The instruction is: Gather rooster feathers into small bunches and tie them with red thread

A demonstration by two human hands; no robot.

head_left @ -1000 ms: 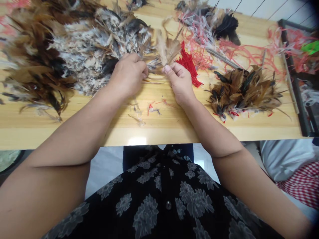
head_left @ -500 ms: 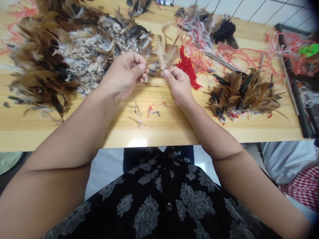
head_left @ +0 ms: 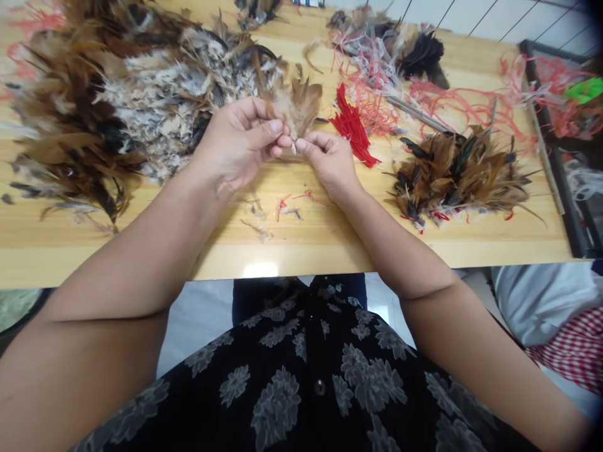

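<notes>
Between my hands, above the wooden table, stands a small bunch of brown feathers (head_left: pixel 303 103), tips up. My left hand (head_left: pixel 249 135) is closed, its thumb and fingers pinched at the base of the bunch on its left side. From the right, my right hand (head_left: pixel 332 160) pinches the quill ends between thumb and forefinger. Just beyond the right hand lies a bundle of red threads (head_left: pixel 352 125). Close behind my left hand is a large pile of grey-white and brown feathers (head_left: pixel 160 100).
A heap of brown feathers (head_left: pixel 461 172) with red-tied ends lies at the right. Behind are tangled pink and white strings (head_left: pixel 372 56) and black feathers (head_left: pixel 424 56). A dark-framed tray (head_left: pixel 549 144) stands at the right edge. Scraps (head_left: pixel 287 207) lie near the front.
The feather bunch has moved left with my right hand and now meets my left fingers. Before, the two hands were farther apart.
</notes>
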